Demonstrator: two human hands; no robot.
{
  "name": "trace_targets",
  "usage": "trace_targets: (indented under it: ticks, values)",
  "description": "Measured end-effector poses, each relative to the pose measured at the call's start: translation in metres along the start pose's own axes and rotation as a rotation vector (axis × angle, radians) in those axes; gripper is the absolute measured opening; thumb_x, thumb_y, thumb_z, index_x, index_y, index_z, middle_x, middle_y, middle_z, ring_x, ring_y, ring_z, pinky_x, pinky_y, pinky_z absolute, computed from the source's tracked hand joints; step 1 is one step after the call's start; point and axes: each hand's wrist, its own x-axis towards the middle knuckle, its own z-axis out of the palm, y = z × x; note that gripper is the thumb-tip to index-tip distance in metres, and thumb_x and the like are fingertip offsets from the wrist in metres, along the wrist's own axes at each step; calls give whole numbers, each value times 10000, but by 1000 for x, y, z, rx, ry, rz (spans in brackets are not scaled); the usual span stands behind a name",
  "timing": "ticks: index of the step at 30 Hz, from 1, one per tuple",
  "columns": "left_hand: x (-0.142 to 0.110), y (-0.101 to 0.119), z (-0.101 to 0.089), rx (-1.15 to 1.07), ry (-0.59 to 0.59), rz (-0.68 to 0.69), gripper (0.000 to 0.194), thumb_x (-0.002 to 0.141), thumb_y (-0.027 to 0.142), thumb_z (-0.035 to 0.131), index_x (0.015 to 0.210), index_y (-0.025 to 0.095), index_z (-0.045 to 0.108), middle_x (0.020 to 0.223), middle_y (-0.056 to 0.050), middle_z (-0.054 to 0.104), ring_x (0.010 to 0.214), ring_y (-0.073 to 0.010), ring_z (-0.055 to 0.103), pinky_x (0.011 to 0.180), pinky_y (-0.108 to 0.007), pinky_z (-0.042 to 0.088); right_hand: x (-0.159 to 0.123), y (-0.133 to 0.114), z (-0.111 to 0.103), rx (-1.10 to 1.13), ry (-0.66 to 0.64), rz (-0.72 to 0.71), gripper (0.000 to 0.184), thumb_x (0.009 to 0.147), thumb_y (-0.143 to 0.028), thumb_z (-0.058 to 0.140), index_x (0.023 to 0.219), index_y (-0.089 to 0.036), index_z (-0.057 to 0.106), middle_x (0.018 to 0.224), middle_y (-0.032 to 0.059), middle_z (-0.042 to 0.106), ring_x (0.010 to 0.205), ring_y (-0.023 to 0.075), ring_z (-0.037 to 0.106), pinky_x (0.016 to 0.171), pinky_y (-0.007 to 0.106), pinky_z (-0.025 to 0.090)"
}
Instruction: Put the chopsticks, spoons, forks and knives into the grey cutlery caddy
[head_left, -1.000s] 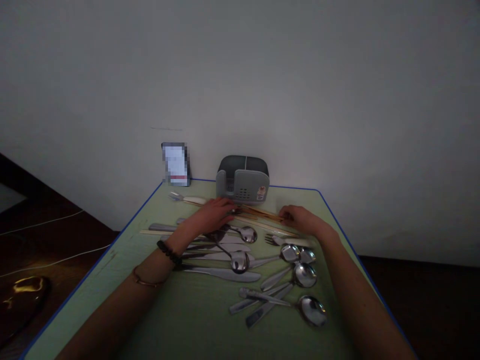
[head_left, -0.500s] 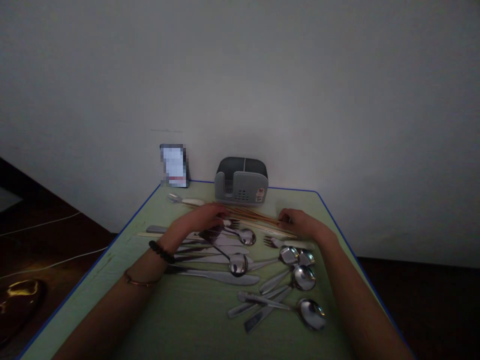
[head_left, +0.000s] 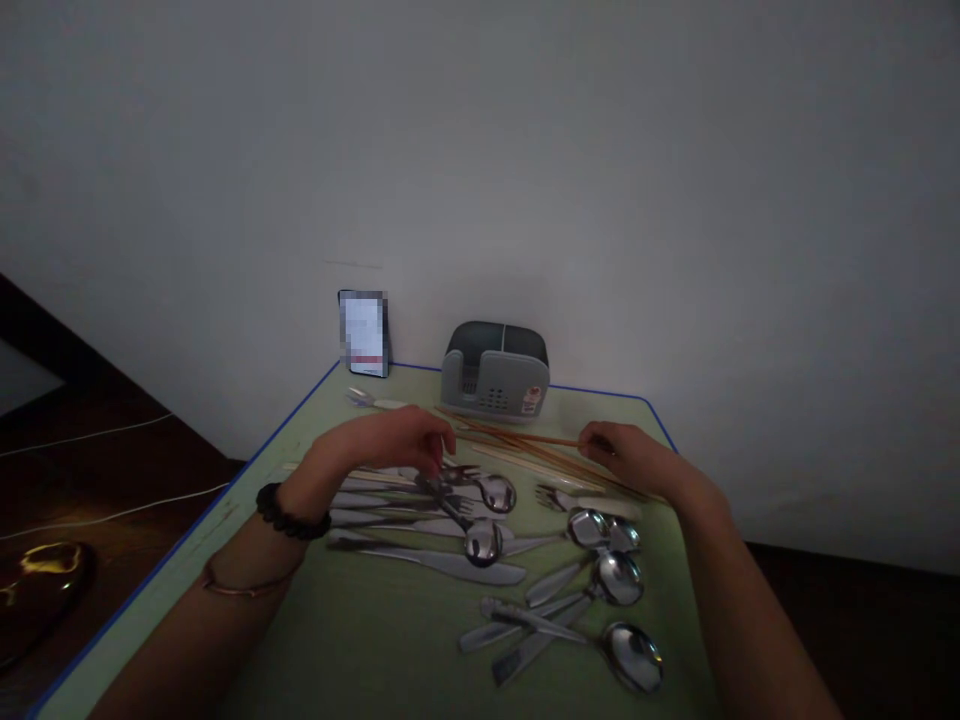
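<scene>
Brown wooden chopsticks (head_left: 517, 437) lie crossed just in front of the grey plastic cutlery holder (head_left: 512, 383). Front-right of the holder, the right hand (head_left: 621, 452) pinches one chopstick's end between its fingertips. Front-left of it, the left hand (head_left: 409, 438) is curled above silver metal cutlery (head_left: 457, 565); whether it grips anything, I cannot tell. Shiny silver spoons (head_left: 634, 655) lie farther front-right of the holder.

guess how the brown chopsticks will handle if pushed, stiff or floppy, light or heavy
The brown chopsticks are probably stiff, since they look straight along their length. They are likely light, being so thin. Pushing one may shift others, because they cross one another.
</scene>
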Motion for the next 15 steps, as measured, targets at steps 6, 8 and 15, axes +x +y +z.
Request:
trace_targets:
  ticks: [6,8,15]
  values:
    - [9,5,12,143,-41,-19,251,666,98,653,901,183,665,817,6,697,725,-122,622,599,-176,408,0,0,4,20,-65,17,182,804,-256,471,787,-164,627,729,57,667,665,163,571,613,250,419]
    - [13,8,14,177,-48,17,223,680,83,636,875,180,686,807,-5,704,725,-127,624,624,-184,413,0,0,4,21,-66,19,177,805,-255,472,783,-168,626,716,51,665,654,158,567,607,246,420]
    - [20,9,23,247,-12,110,217,739,147,631,927,220,709,934,-27,712,852,-170,628,730,-224,416,1,-1,4,3,-81,37,160,810,-225,473,793,-164,620,746,59,668,682,160,577,620,238,418]
